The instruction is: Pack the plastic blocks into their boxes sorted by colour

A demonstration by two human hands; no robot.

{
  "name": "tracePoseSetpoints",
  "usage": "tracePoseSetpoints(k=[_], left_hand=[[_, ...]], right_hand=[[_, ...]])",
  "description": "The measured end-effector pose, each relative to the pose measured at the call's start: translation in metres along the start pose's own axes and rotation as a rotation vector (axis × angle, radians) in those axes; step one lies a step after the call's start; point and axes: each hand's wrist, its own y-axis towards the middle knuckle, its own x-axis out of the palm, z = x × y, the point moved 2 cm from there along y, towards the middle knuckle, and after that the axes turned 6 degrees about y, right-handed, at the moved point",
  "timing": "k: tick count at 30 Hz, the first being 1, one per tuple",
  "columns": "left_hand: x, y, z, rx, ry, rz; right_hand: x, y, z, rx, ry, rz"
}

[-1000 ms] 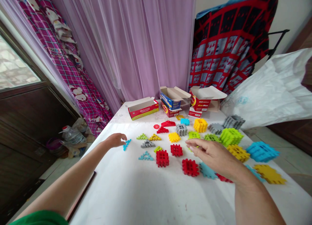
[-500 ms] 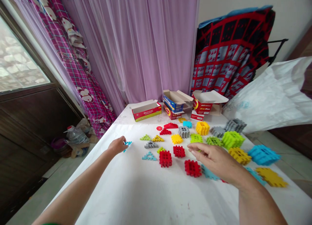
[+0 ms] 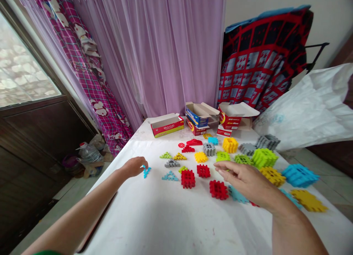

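Observation:
My left hand, over the left side of the table, pinches a small blue toothed plastic building piece at its fingertips. A pale blue triangular piece lies to the right of it. My right hand hovers with its fingers stretched out and holds nothing that I can see. Below and beside it are a red square block stack and a light blue piece, partly covered by the hand. Another red stack and a smaller red one stand between my hands.
Opened cardboard boxes line the back: a red and yellow box, a blue box and a red box. Green, blue and yellow stacks crowd the right side. A white plastic bag overhangs the right edge.
My left hand has turned and the blue piece in its fingertips has tilted, now showing lower and slightly right. My right hand has barely moved. The view has shifted slightly.

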Motion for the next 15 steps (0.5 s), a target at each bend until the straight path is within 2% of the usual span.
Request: tracePoseSetpoints(k=[4, 9, 12, 15], left_hand=[[0.007, -0.007, -0.003, 0.098, 0.088, 0.002], [0.014, -0.003, -0.005, 0.164, 0.155, 0.034], [0.015, 0.000, -0.004, 0.178, 0.158, 0.074], [0.011, -0.002, 0.006, 0.156, 0.136, 0.134]], right_hand=[[0.001, 0.000, 0.000, -0.007, -0.011, 0.007], [0.003, 0.002, 0.000, -0.010, -0.009, 0.009], [0.004, 0.002, 0.004, -0.001, -0.003, 0.014], [0.004, 0.002, 0.007, 0.015, -0.004, 0.009]])
